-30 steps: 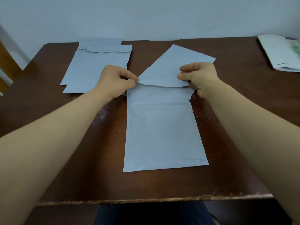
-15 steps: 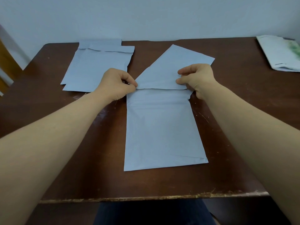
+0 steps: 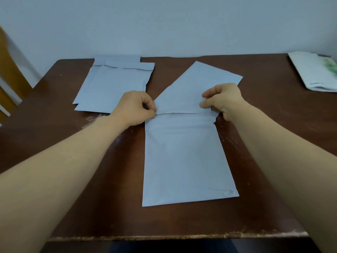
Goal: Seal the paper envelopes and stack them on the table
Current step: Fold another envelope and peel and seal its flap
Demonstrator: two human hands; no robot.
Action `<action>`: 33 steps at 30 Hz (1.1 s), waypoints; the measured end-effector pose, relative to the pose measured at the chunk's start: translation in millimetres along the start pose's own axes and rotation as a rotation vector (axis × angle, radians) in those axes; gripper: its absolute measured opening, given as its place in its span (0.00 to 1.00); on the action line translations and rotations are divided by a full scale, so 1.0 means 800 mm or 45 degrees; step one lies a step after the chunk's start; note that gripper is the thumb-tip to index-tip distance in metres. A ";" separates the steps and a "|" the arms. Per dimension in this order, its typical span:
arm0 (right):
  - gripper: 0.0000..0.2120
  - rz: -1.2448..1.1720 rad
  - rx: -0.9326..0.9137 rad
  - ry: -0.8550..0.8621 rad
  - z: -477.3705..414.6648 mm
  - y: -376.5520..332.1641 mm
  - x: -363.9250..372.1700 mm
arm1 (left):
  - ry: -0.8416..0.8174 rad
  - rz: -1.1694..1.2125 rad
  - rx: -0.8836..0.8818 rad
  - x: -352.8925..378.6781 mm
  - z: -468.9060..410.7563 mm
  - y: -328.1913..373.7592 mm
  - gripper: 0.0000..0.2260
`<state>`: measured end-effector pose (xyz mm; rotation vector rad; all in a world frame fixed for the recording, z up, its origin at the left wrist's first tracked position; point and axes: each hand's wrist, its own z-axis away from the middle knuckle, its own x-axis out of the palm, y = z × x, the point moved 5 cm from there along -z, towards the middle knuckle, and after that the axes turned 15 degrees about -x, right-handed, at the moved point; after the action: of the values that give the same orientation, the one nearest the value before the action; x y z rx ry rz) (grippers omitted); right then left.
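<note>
A pale blue paper envelope [image 3: 184, 161] lies flat on the brown table [image 3: 94, 207], its long side running away from me. Its flap [image 3: 178, 108] is folded down toward me over the top end. My left hand [image 3: 135, 108] pinches the flap's left corner. At the flap's right corner my right hand [image 3: 222, 99] pinches it between thumb and forefinger. Another pale blue envelope [image 3: 200, 79] lies skewed just beyond, partly under the flap. Two more envelopes [image 3: 113, 86] lie stacked at the back left.
A white packet with a green print [image 3: 315, 72] lies at the table's back right corner. A wooden chair back [image 3: 9, 75] stands at the far left. The table's worn front edge [image 3: 173, 235] runs close to me. The wall stands right behind the table.
The flap has come down from a raised curve to lie nearly flat on the envelope. Both hands moved slightly toward me with it.
</note>
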<state>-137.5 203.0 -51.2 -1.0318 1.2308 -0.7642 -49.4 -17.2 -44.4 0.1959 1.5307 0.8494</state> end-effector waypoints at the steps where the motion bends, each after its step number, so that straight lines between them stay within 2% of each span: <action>1: 0.11 0.025 0.005 -0.003 0.001 0.000 0.000 | -0.003 -0.019 0.025 0.001 0.001 0.000 0.07; 7: 0.11 0.176 -0.069 -0.014 0.003 -0.007 0.003 | 0.046 -0.306 0.193 -0.003 0.004 0.009 0.12; 11: 0.11 0.222 -0.098 -0.011 0.008 -0.008 0.007 | 0.135 -0.422 0.176 -0.004 0.022 0.022 0.16; 13: 0.11 0.211 -0.108 0.008 0.010 -0.006 0.008 | 0.039 -0.394 0.204 0.008 0.038 0.034 0.23; 15: 0.11 0.192 -0.119 0.035 0.013 -0.005 0.008 | -0.155 -0.454 0.272 0.031 0.054 0.046 0.27; 18: 0.10 0.173 -0.135 0.072 0.014 -0.001 0.007 | -0.277 -0.569 0.224 0.061 0.062 0.044 0.26; 27: 0.08 0.173 -0.090 0.098 0.016 0.002 0.007 | -0.208 -0.574 0.091 0.054 0.072 0.012 0.26; 31: 0.13 0.162 -0.079 0.117 0.016 0.005 0.004 | -0.187 -0.636 0.014 0.041 0.079 0.002 0.26; 33: 0.13 0.147 -0.076 0.129 0.016 0.007 0.003 | -0.090 -0.700 -0.039 0.040 0.075 0.010 0.24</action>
<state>-125.2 205.8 -56.8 -0.9706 1.3952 -0.7010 -2.5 30.8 -59.9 -0.2107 1.4049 0.4222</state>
